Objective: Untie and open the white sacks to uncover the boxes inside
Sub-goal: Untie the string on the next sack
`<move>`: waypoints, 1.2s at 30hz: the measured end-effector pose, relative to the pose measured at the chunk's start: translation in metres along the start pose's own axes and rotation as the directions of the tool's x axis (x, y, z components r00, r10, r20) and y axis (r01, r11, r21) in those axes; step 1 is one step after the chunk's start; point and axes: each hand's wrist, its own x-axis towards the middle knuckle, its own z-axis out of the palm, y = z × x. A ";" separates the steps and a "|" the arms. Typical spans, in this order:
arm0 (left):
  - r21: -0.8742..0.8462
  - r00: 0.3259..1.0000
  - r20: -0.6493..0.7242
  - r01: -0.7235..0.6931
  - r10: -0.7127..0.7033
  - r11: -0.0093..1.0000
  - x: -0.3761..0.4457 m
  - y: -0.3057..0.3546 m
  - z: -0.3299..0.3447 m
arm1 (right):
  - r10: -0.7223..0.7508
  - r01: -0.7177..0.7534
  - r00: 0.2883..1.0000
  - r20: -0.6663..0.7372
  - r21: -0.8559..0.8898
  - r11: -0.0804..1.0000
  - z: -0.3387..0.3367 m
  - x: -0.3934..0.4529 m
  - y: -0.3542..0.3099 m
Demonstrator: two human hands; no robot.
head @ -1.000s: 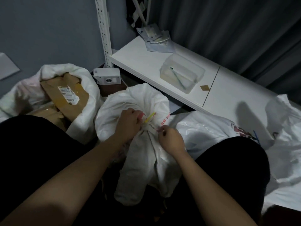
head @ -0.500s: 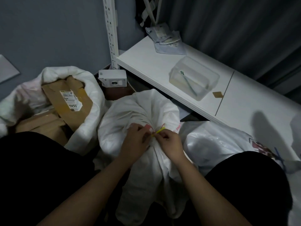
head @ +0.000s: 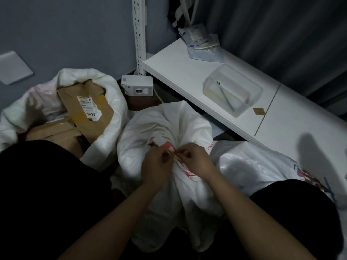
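A tied white sack [head: 161, 128] stands between my knees, its neck bunched and bound by a thin yellow tie [head: 171, 152]. My left hand [head: 156, 166] and my right hand [head: 197, 159] meet at the neck, and both pinch the tie with curled fingers. To the left an opened white sack [head: 112, 94] shows brown cardboard boxes [head: 88, 107], one with a printed label. Another white sack [head: 253, 166] with a red and blue print lies to the right.
A low white shelf [head: 180, 64] runs from the centre back to the right, carrying a clear plastic tub [head: 232, 91] and some packets [head: 201, 40]. A small white box [head: 137, 88] sits by the perforated upright post [head: 139, 34]. My dark-clothed knees flank the sack.
My right hand moved left to meet my left hand at the knot. The view has shifted a little, so the sack sits more centrally.
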 end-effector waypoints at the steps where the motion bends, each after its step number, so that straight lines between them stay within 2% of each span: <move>1: -0.083 0.995 -0.001 0.100 -0.101 0.991 -0.003 0.000 -0.001 | -0.040 0.042 0.999 0.035 -0.049 0.998 -0.001 0.002 0.000; 3: -0.181 0.981 0.003 0.192 -0.195 0.965 -0.007 0.000 -0.002 | -0.115 0.124 0.989 0.088 -0.116 0.985 -0.002 0.006 -0.002; 9: -0.321 0.953 -0.009 0.283 -0.301 0.904 -0.012 -0.003 -0.006 | -0.256 0.315 0.935 0.245 -0.239 0.919 0.010 0.013 -0.011; 13: -0.396 0.949 -0.024 0.280 -0.315 0.875 -0.016 -0.009 -0.003 | -0.226 0.322 0.928 0.295 -0.334 0.886 0.016 0.020 -0.015; 16: -0.392 0.933 -0.009 0.327 -0.359 0.860 -0.016 -0.014 -0.003 | -0.204 0.338 0.930 0.307 -0.494 0.801 0.026 0.019 -0.020; 19: -0.384 0.935 -0.020 0.320 -0.355 0.866 -0.013 -0.021 -0.003 | -0.200 0.319 0.944 0.262 -0.569 0.758 0.037 0.014 -0.023; 22: -0.367 0.944 -0.033 0.295 -0.329 0.882 -0.012 -0.024 -0.002 | -0.153 0.244 0.967 0.204 -0.562 0.791 0.047 0.016 -0.020; 24: -0.376 0.952 -0.024 0.275 -0.306 0.885 -0.012 -0.028 -0.002 | -0.103 0.213 0.970 0.220 -0.566 0.796 0.051 0.015 -0.018; 32: -0.348 0.951 0.063 0.305 -0.302 0.887 -0.015 -0.033 -0.004 | -0.114 0.213 0.970 0.215 -0.519 0.828 0.058 0.021 -0.015; 36: -0.267 0.946 0.083 0.324 -0.313 0.908 -0.012 -0.037 -0.008 | -0.046 0.122 0.978 0.202 -0.381 0.916 0.062 0.022 -0.016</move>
